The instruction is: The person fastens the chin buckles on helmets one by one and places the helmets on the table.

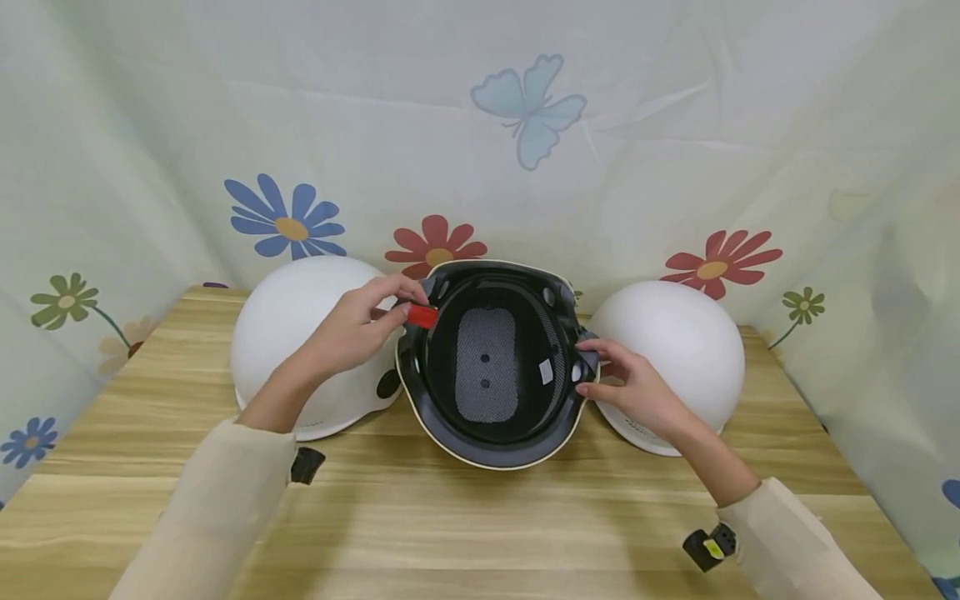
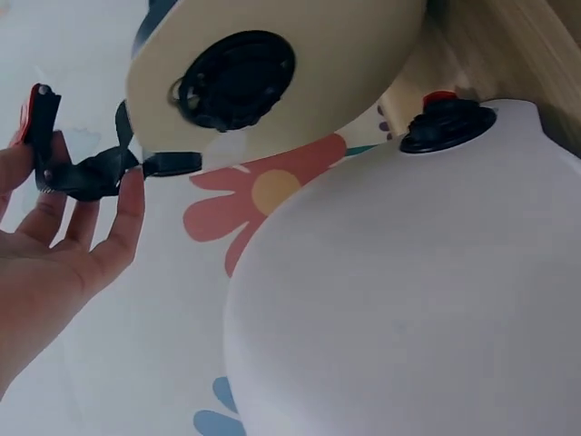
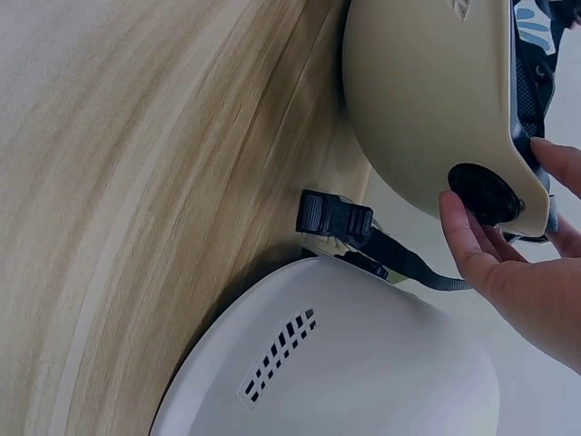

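Note:
A beige helmet (image 1: 491,450) lies upside down in the middle of the table, its black padded inside (image 1: 486,367) facing up. At its left rim my left hand (image 1: 360,325) pinches a red and black chin-strap buckle (image 1: 422,316) between thumb and fingers. The black strap (image 2: 91,174) runs over the fingers of that hand in the left wrist view. My right hand (image 1: 633,387) grips the helmet's right rim, with fingertips at the round black side disc (image 3: 486,193). From that side a black strap clip (image 3: 334,216) hangs over the table.
White helmets stand dome up on both sides, one on the left (image 1: 300,333) and one on the right (image 1: 675,358), close against the beige one. A flowered curtain (image 1: 637,167) hangs behind the wooden table (image 1: 450,533).

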Demonstrator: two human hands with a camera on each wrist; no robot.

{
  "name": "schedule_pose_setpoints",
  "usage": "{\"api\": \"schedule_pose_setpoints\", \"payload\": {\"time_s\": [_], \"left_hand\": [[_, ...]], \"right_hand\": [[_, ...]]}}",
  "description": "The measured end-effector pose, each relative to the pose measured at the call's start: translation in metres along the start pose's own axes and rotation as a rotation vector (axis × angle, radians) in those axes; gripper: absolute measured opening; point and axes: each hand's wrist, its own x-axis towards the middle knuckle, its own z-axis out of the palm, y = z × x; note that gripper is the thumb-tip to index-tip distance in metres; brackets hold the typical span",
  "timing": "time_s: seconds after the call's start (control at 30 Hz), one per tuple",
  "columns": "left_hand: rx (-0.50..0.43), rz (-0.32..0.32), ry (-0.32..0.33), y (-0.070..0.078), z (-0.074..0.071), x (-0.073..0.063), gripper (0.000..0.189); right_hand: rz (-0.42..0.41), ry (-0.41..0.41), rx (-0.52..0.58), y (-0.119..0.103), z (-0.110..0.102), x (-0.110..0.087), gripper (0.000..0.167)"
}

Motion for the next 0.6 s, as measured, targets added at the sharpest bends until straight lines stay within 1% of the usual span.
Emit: {"api": "schedule_pose_setpoints", "payload": {"time_s": [0.13,0.27,0.4,0.6], "left_hand": [[0.018,0.002,-0.070,-0.005,0.006,-0.003,0.018],[0.070,0.014,-0.106,-0.012,0.011,-0.005,0.017],[0.095,0.023,-0.119,-0.014,0.011,-0.007,0.017],[0.124,0.022,-0.111,-0.013,0.002,-0.010,0.018]], "right_hand": [[-0.003,-0.003,-0.002,-0.001,0.000,-0.001,0.048],[0.008,-0.009,0.011,-0.001,0.000,-0.001,0.048],[0.021,-0.015,0.018,0.000,0.000,-0.001,0.049],[0.024,-0.015,0.019,0.000,-0.001,-0.001,0.050]]}}
